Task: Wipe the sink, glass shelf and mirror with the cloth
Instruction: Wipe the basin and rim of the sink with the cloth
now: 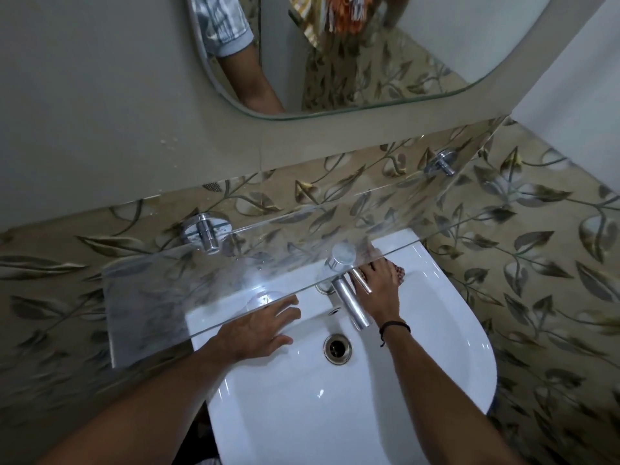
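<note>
Cloth [400, 274]: patterned scrap on the white sink's [302, 414] back ledge, 1 o'clock from the drain [338, 348], under the right hand [375, 290]; grip cannot be told. Left hand [258, 333]: released, flat on the rim at 9 o'clock, by the glass shelf's [151, 297] edge. Mirror [369, 62]: 12 o'clock.

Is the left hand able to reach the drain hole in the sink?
Probably yes. The left hand lies flat on the sink close beside the drain, with only bare basin between them. The tap spout hangs on the drain's other side.
</note>
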Available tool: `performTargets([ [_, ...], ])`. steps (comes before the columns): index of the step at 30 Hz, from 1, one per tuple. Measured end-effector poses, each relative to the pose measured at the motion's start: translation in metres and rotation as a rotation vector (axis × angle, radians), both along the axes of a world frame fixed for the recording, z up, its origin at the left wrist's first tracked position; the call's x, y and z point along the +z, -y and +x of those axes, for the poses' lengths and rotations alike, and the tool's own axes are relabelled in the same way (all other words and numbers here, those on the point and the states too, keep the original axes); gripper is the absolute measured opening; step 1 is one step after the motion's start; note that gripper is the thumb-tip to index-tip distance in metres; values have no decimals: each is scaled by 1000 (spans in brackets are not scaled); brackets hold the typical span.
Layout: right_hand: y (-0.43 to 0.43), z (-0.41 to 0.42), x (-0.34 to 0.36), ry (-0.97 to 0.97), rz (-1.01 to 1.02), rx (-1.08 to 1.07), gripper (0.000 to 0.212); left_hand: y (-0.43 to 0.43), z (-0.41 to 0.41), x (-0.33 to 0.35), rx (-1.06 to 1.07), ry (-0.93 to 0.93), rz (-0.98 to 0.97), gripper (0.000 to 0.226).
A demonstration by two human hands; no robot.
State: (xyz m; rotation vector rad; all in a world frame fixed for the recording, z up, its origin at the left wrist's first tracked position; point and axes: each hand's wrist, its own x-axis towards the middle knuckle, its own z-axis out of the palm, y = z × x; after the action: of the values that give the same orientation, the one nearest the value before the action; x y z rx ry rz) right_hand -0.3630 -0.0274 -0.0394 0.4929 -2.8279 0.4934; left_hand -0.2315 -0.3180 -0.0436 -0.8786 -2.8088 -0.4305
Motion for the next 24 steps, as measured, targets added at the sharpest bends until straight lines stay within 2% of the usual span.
performTargets([
  [5,21,3,-4,33,22,-263,45,1,-1,-4,16,117,29,48],
  [8,35,5,1,26,-95,-387,49,-1,0,-2,12,114,28,46],
  [10,35,15,-2,-34,-117,-275,47,-2,0,0,11,110,35,47],
  [13,18,24,-12,-133,-126,28,37,-2,0,1,-2,98,45,48],
  [15,13,25,-1,-154,-178,105,34,-2,0,1,-4,78,45,49],
  [20,30,26,28,-87,-278,54,19,-3,1,4,-7,34,36,48],
  [22,36,17,25,92,-289,-52,14,-3,1,5,-5,50,39,48],
  [24,41,11,28,161,-318,-69,33,-2,1,5,-8,73,50,48],
])
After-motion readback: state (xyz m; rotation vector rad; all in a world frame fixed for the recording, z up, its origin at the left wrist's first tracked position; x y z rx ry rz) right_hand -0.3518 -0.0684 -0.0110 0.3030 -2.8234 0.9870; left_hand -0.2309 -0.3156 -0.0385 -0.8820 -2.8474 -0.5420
